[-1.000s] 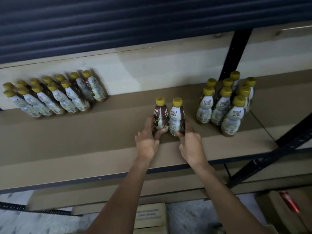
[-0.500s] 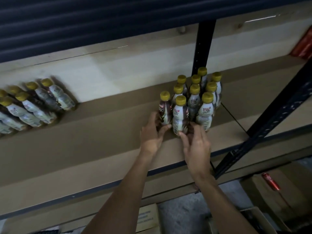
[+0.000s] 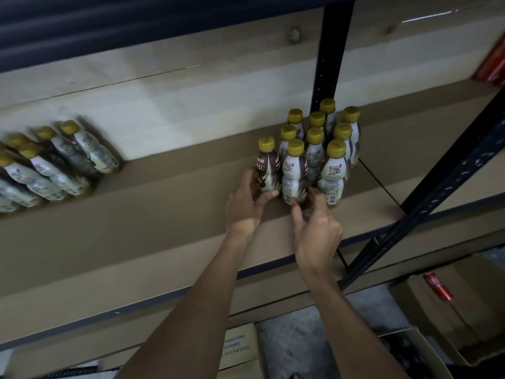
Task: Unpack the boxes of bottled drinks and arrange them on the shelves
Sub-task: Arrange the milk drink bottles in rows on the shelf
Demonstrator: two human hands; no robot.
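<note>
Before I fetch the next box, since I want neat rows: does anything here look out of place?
Mostly tidy. The bottle the left hand grips juts left of the cluster, not yet in line. Below, a red can lies on its side on a cardboard box.

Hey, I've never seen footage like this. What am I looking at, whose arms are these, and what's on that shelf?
No machine here: a person wears a camera on the head, so the one view looks down along their arms. The left hand grips a yellow-capped bottle; the right hand holds the neighbouring bottle. Both stand on the brown shelf beside a cluster of matching bottles. A second cluster stands further left. Below are a carton and a red can.
</note>
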